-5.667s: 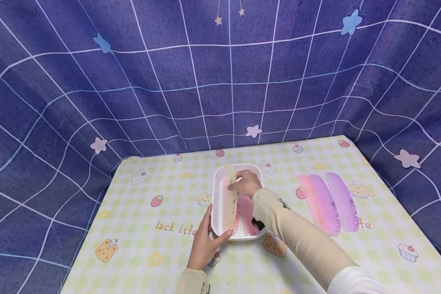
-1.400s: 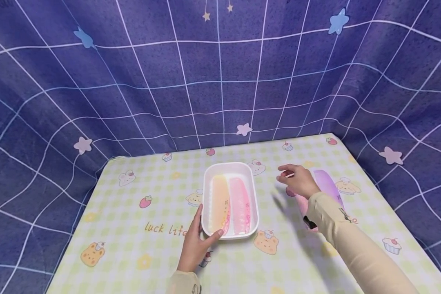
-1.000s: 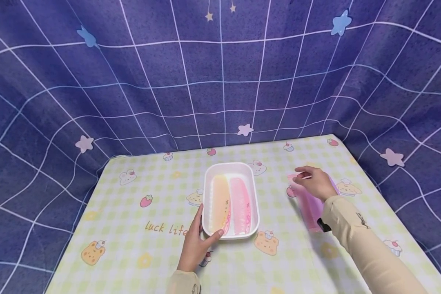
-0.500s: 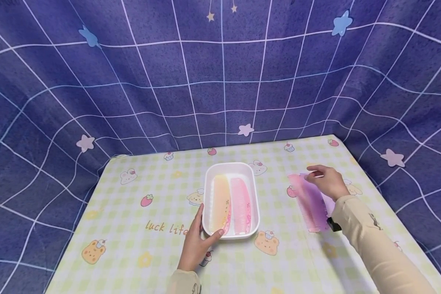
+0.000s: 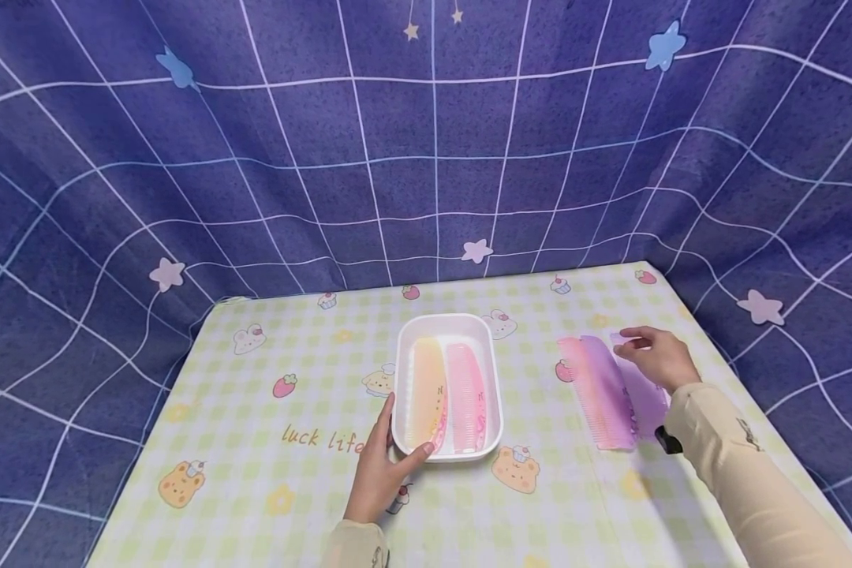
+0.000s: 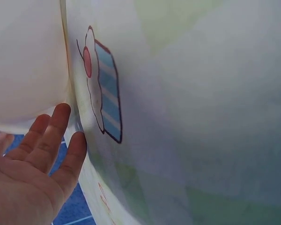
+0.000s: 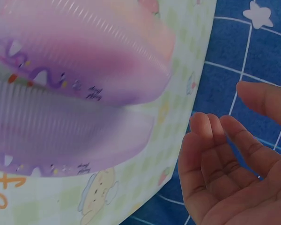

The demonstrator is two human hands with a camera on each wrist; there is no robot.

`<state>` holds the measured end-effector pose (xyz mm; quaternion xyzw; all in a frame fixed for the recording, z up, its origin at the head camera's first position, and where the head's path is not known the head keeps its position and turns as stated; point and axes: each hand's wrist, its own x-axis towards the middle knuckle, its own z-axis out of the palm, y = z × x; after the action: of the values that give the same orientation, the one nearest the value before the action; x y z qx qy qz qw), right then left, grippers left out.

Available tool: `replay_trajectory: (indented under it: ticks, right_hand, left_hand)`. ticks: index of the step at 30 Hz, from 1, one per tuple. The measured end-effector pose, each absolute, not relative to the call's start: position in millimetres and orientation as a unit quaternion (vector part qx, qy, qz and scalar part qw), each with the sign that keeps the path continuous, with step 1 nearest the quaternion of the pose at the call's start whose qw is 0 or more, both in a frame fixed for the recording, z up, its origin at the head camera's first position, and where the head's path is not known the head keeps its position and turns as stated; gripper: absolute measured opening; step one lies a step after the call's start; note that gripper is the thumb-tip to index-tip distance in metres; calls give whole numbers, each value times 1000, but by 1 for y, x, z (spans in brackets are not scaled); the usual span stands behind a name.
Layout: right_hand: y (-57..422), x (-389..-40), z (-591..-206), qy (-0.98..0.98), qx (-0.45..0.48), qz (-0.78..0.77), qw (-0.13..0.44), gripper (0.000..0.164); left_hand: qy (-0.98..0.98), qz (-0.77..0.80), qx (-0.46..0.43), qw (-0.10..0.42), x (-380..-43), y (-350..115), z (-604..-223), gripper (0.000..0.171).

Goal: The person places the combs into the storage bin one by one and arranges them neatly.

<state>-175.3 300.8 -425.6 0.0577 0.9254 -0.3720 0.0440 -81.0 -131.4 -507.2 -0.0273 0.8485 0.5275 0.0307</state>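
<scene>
The left hand, fingers relaxed, touches the near-left edge of the white tray. The right hand — loosely curled, empty — hovers over the rightmost purple comb; leftward, bare tablecloth reaches the tray.

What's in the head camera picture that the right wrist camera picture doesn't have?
Only the head view shows the white tray, with a yellow comb and a pink comb lying in it, and the left hand at its near corner.

Only the right wrist view shows the palm side of the right hand, with nothing between thumb and fingers.

Both show that hand, the purple comb nearer the tray, the paler purple comb beside it, the patterned tablecloth and the blue curtain.
</scene>
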Motion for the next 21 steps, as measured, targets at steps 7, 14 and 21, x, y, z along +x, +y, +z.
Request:
replay_trajectory:
  ticks: [7, 14, 21]
  right_hand:
    - [310, -172, -433, 933, 63, -351, 34, 51]
    - [316, -169, -438, 934, 87, -344, 45, 51]
    - [322, -167, -442, 934, 107, -334, 68, 53]
  left_hand:
    - [850, 525, -35, 36, -81, -132, -507, 106]
    - [849, 526, -37, 37, -81, -132, -506, 105]
    - [846, 530, -38, 37, -81, -131, -506, 105]
